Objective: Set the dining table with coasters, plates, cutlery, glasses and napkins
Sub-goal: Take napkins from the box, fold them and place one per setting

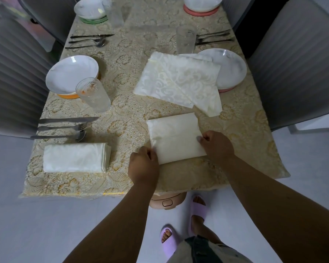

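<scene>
We stand at the near end of the table (245,149), slippers (197,207) on the floor below. Our left hand (143,165) pinches the near left corner of a half-folded napkin (174,135), fingers curled over its edge. Our right hand (216,144) pinches the same napkin at its right edge, thumb and fingers curled onto the cloth. The napkin lies flat on the tablecloth between the two hands, its far edge pointing away from us.

Left of the left hand, near the table edge, lies a folded napkin (75,157), finished into a neat rectangle. Just beyond it lie a knife (68,120), a fork (65,127) and a spoon (59,137), side by side. Farther out on that side a glass (93,94) stands just beside a plate (71,74) that sits on an orange coaster (67,95).

Beyond the right hand lies a loose pile of napkins (177,80), unfolded, its far right corner overlapping a second plate (231,70) on a pink coaster (224,89). Past the pile stands another glass (185,39) with cutlery (214,37) beside it.

On the far left lies more cutlery (87,40), then a third plate (90,7) on a green coaster (93,20) with a blurred glass (116,17) touching it. On the far right a fourth plate (202,2) sits on a red coaster (199,11). Grey chairs (11,73) flank both sides
</scene>
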Motion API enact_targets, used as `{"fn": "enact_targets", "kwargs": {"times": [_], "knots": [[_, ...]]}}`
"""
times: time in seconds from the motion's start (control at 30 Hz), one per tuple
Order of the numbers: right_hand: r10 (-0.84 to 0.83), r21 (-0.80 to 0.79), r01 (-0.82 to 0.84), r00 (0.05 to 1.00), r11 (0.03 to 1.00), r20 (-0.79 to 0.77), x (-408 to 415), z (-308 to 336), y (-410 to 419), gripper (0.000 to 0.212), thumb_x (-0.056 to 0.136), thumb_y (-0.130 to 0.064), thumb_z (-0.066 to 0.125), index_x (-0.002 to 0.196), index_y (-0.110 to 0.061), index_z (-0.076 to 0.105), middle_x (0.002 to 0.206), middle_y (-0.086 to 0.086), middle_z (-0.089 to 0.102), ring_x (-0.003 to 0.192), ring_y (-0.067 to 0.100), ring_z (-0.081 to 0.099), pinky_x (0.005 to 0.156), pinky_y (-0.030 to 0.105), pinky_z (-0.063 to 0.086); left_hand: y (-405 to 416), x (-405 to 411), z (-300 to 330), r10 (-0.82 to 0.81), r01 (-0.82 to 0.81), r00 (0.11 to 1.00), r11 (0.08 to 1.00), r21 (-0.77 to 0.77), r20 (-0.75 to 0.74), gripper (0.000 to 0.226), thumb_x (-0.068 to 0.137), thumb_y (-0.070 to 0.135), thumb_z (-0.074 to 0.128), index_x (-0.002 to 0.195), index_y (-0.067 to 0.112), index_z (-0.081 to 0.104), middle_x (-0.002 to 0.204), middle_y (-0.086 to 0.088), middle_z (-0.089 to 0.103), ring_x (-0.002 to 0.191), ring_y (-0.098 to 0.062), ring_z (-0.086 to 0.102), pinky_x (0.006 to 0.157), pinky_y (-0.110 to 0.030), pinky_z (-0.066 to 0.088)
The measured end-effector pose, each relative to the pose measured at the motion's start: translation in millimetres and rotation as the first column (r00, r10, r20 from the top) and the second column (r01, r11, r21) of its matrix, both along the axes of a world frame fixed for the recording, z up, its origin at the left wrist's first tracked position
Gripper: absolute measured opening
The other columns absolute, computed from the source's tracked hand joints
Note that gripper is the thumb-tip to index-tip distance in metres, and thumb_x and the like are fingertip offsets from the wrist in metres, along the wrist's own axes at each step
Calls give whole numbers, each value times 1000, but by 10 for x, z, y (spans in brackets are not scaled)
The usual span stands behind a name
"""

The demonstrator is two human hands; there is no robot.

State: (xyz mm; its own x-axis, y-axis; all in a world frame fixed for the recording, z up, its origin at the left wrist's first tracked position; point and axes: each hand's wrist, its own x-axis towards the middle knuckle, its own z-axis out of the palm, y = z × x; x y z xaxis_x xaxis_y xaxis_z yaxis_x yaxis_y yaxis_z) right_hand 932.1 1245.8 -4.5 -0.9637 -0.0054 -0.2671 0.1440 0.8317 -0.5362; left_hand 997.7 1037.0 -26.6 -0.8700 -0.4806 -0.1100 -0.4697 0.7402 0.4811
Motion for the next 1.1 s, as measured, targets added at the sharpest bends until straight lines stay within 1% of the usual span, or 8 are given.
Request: {"fn": "enact_targets", "kwargs": {"times": [0.17,0.33,0.5,0.63,0.73,0.83,1.0,1.1], "knots": [[-11,57,10,1000,998,10,-45,-10,-78,28,97,-35,47,80,-14,54,72,-2,51,73,18,50,65,29,34,16,-32,63,-115,53,964,967,-250,-239,23,91,31,51,94,10,59,88,-10,60,79,-30,55,65,-34,39],[-24,90,23,1000,996,8,-69,-14,-105,28,96,-33,48,76,-14,54,64,-5,45,69,18,49,63,29,33,131,-67,-157,-787,636,575,601,-484,-221,39,92,27,50,123,5,61,131,-15,59,124,-32,53,108,-45,32],[-61,161,59,998,985,6,-60,65,-151,18,92,-29,53,94,-11,54,83,-1,53,86,25,55,69,31,38,31,-54,-237,-802,750,597,550,-368,18,64,93,48,38,146,11,38,153,-12,35,143,-25,29,116,-43,18],[292,174,-236,822,956,-489,49,95,-368,34,80,-23,63,112,-9,59,106,8,62,97,27,59,79,39,51,26,-68,-210,-805,759,592,545,-356,31,64,93,49,39,146,12,39,152,-11,35,143,-26,28,117,-43,17],[547,-53,-560,822,827,-158,11,56,-502,67,92,-56,25,145,-16,36,149,4,39,138,15,32,113,33,24,29,-69,-215,-807,770,590,550,-322,33,64,94,49,39,146,11,40,153,-9,34,146,-27,23,117,-46,20],[612,221,-599,790,770,9,-123,-126,-322,105,68,-77,-26,152,-21,2,160,-3,-3,145,6,-10,118,31,-4,-10,-78,-207,-767,742,640,603,-292,42,70,92,53,38,146,10,38,154,-13,31,146,-28,22,116,-47,21],[510,366,-491,858,790,50,-230,-120,3,108,63,-79,-28,151,-20,-10,158,-2,-17,144,10,-18,117,35,-10,-144,-92,-175,-743,723,667,629,-286,52,75,90,53,37,150,9,30,156,-14,25,146,-27,20,117,-46,16],[617,402,-513,764,758,-189,-147,-59,-9,99,80,-80,11,151,-11,19,159,8,14,147,21,7,119,42,6,-161,-107,-155,-761,743,646,609,-276,58,74,86,46,38,149,7,32,156,-14,27,145,-28,22,114,-49,21]]}}
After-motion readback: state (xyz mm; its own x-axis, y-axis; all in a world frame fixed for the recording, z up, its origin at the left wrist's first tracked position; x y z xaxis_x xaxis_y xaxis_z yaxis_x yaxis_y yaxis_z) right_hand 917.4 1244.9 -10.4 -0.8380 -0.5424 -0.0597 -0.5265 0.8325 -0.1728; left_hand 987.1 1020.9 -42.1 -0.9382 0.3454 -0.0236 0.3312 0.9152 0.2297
